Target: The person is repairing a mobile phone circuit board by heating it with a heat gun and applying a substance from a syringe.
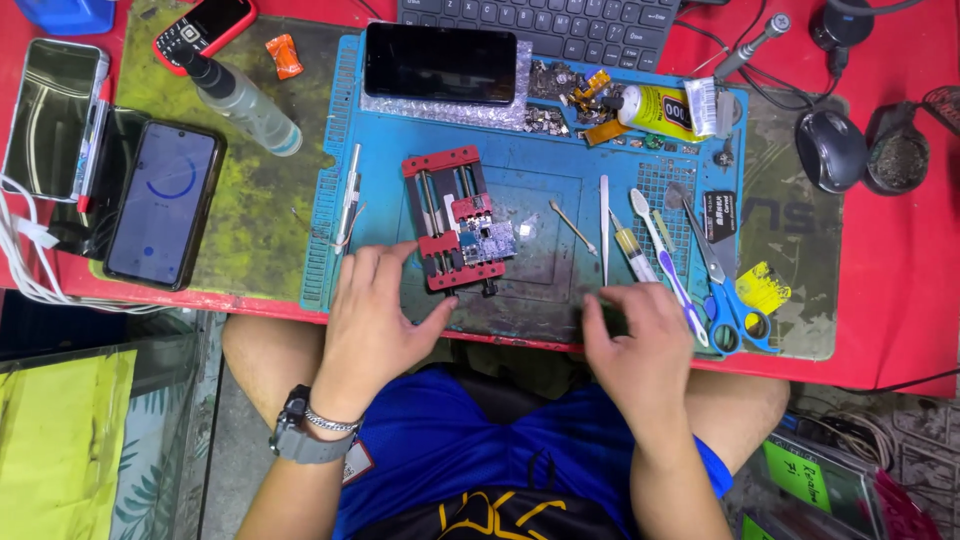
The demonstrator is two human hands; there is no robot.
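Hands rest at the near edge of a blue work mat (pixel 380 150) spread on a red tabletop (pixel 900 260); the left hand (pixel 375 320) lies with fingers spread against the near left side of a red clamp fixture (pixel 452 215), thumb pointing toward its near end, its grip loose and open, closed on nothing; the fixture sits near the middle of the mat and holds a small circuit board (pixel 488 242) at its right side; the right hand (pixel 640 345) hovers at the mat's near right edge with fingers curled downward, and I cannot tell whether its grip holds anything; just beyond that hand lie tweezers (pixel 604 225), a syringe (pixel 633 252) and a toothbrush (pixel 668 262), side by side, with blue-handled scissors (pixel 722 300) to their right; a thin metal tool (pixel 572 226) lies between the fixture and the tweezers; at the far edge of the mat a dark phone (pixel 440 62) rests on a strip of bubble wrap, and a yellow glue tube (pixel 665 108) lies to its right; left of the mat stand a spray bottle (pixel 240 100) on its side and a phone with a lit screen (pixel 165 205); a computer mouse (pixel 830 148) sits far right; a wristwatch (pixel 300 435) circles the left wrist.
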